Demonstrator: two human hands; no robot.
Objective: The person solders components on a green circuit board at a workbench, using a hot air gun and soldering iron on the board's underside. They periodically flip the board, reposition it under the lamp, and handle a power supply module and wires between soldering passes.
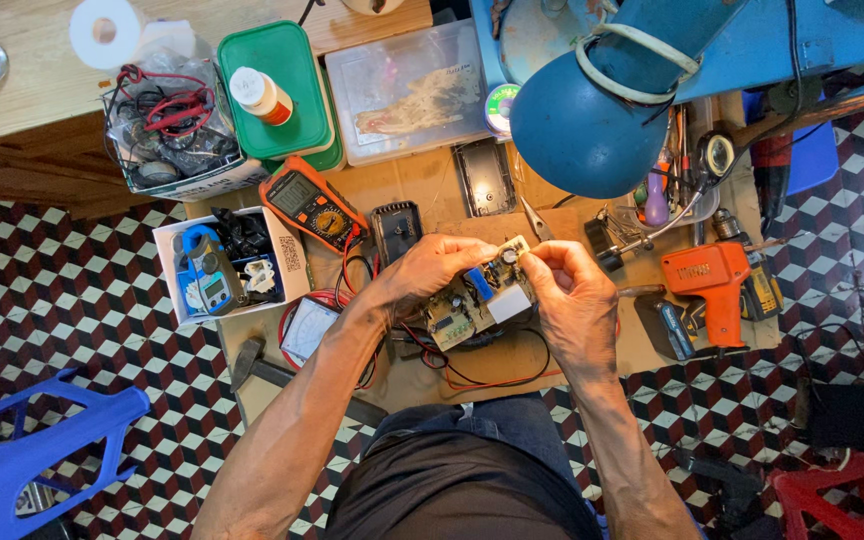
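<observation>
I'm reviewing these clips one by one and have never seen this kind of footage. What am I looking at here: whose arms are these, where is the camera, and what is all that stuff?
There is no machine here. The single picture comes from a camera worn on a person's head, looking straight down at their own two bare arms.

Both hands hold a small circuit board above a cardboard sheet spread on a patterned tile floor. The left hand grips its upper left side; the right hand pinches the top edge.

Around it lie an orange multimeter, an analogue meter, a white box of small parts, an orange cordless drill, a green-lidded container and a clear plastic box. A blue desk lamp hangs over the work. A blue stool stands at the lower left.
</observation>
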